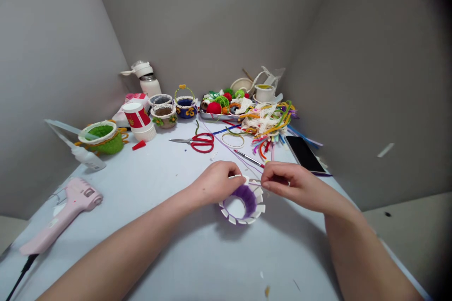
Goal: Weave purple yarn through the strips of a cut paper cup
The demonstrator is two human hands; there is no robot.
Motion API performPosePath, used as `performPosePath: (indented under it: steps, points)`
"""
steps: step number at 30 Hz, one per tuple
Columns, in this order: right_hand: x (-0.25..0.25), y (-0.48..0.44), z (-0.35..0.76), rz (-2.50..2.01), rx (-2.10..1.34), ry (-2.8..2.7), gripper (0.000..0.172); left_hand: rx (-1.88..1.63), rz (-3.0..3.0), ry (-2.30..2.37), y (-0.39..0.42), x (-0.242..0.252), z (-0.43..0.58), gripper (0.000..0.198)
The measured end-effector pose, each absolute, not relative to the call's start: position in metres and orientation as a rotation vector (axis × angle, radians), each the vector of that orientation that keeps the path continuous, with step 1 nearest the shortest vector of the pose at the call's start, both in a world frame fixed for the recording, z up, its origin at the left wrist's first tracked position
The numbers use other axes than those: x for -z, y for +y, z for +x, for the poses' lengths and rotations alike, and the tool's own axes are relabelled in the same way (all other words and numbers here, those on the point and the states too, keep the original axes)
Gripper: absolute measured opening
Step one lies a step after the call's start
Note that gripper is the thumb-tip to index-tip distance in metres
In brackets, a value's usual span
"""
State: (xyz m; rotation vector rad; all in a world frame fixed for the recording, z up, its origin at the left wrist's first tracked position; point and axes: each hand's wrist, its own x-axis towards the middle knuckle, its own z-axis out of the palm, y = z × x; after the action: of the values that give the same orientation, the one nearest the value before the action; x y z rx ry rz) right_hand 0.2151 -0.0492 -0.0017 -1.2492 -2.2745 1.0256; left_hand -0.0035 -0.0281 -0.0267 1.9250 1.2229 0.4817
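A white cup (262, 209) with its rim cut into tabs and purple yarn lining its inside sits on the table in front of me. My left hand (222, 181) pinches the cup's far left rim between thumb and fingers. To the right of the rim, my right hand (287, 181) is closed in a pinch on a thin, needle-like tool (254, 180) that reaches to the cup's far edge. Purple yarn (243, 159) trails across the table behind the cup. A pen (249, 158) lies just beyond my hands.
Red-handled scissors (203, 142), a pink glue gun (63, 214) with a cable, and a glue bottle (86, 156) lie to the left. Small decorated baskets (164, 116) and stacked paper cups (139, 122) stand behind. A phone (305, 153) lies right, near piled yarn and trims (266, 120).
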Motion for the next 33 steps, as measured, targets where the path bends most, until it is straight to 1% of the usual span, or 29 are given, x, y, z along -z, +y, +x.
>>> performPosePath:
  steps: [4,9,14,21,28,33]
  points:
    - [0.005,-0.045,0.22,-1.286,-1.069,-2.314,0.025,-0.489,1.941,1.208,-0.027,0.028,-0.004,0.021]
    - [0.012,-0.043,0.214,-1.31,-1.122,-2.361,0.019,-0.401,1.947,1.18,-0.026,0.025,-0.009,0.022]
    - [0.022,-0.043,0.203,-1.288,-1.078,-2.376,0.016,-0.313,1.917,1.183,-0.026,0.016,-0.016,0.023]
    - [0.027,-0.042,0.199,-1.287,-1.024,-2.334,0.016,-0.389,1.91,1.044,-0.027,0.014,-0.01,0.031]
    - [0.025,-0.041,0.203,-1.299,-1.065,-2.302,0.016,-0.411,2.114,1.144,-0.027,0.02,-0.006,0.022]
    - [0.018,-0.039,0.219,-1.32,-1.089,-2.219,0.021,-0.403,2.116,1.19,-0.026,0.02,-0.006,0.024]
